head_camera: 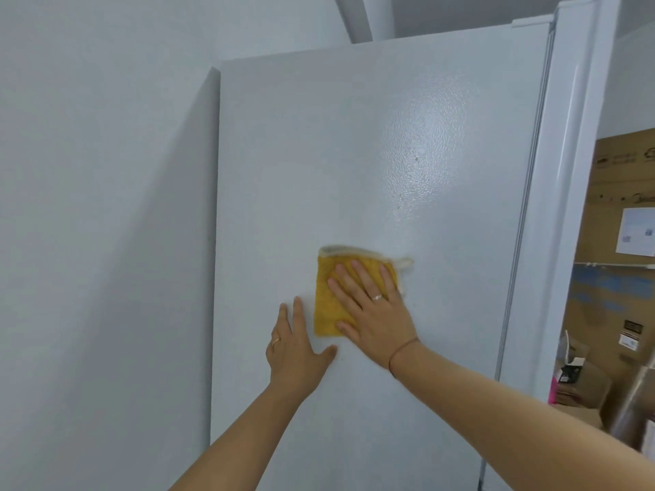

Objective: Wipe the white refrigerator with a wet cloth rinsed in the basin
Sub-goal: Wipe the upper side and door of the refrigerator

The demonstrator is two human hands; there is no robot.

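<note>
On my far left is a pale wall (88, 242). Next to it the white refrigerator (354, 154) fills my view, its pebbled side panel facing me with a glossy patch high up. My left grip (294, 349) lies flat on that panel, fingers straight, holding nothing, just left of the yellow cloth (328, 306). The cloth sits against the panel at mid-height, its white edging on top. My right grip (375, 320) presses it flat, fingers spread and straight, palm over its lower right corner. Farther right, past the door edge, I see stacked cardboard boxes (609, 313).
</note>
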